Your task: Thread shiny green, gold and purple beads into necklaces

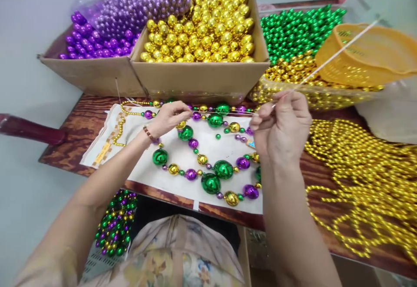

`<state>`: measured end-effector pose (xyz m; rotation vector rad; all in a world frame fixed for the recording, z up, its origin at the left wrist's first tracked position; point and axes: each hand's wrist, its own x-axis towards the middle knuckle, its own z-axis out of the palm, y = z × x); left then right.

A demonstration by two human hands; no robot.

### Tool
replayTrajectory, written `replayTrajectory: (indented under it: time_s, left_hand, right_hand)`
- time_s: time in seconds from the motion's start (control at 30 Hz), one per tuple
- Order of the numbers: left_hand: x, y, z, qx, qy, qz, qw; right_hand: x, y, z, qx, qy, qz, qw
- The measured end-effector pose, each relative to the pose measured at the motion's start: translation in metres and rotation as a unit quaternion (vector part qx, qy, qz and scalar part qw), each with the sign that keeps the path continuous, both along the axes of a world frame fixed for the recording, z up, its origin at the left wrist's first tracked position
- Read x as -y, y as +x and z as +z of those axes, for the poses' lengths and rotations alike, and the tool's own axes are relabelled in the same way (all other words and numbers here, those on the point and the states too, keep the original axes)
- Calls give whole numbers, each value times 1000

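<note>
My left hand (170, 118), a beaded bracelet on its wrist, pinches a thin white string (228, 112) above the cloth. The string stretches across to my right hand (284, 124), whose closed fingers grip it. Past that hand its loose length runs up and to the right. Below both hands, strands of green, gold and purple beads (223, 169) curve over a white cloth (137, 171). A small gold bead chain (119, 134) lies left of my left hand. My fingers hide part of the string and some beads.
Behind stand boxes of purple beads (97, 39) and gold beads (195, 39), with green beads (293, 30) farther right. A yellow basket (332, 61) tilts over more gold beads. Gold bead chains (358, 182) cover the table's right side. A dark red handle (32, 129) juts in at left.
</note>
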<state>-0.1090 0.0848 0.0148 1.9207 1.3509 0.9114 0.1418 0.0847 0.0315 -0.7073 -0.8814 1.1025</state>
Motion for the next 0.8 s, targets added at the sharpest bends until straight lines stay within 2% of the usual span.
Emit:
replayTrajectory:
  time_s: [0.2, 0.37, 0.5, 0.63, 0.8]
  left_hand:
    - [26, -58, -34, 29, -35, 116, 992]
    - [37, -85, -58, 30, -72, 209, 975]
    - [43, -95, -71, 4, -96, 296, 950]
    - [43, -105, -82, -17, -113, 338, 934]
    - [41, -115, -89, -62, -148, 371, 915]
  right_hand:
    - [0, -71, -9, 31, -24, 134, 990]
    - [-1, -105, -18, 40, -35, 178, 983]
    - [-1, -116, -28, 66, -47, 187, 979]
    - [-3, -117, -37, 92, -88, 199, 972]
    - [-9, -93, -42, 48, -93, 142, 984]
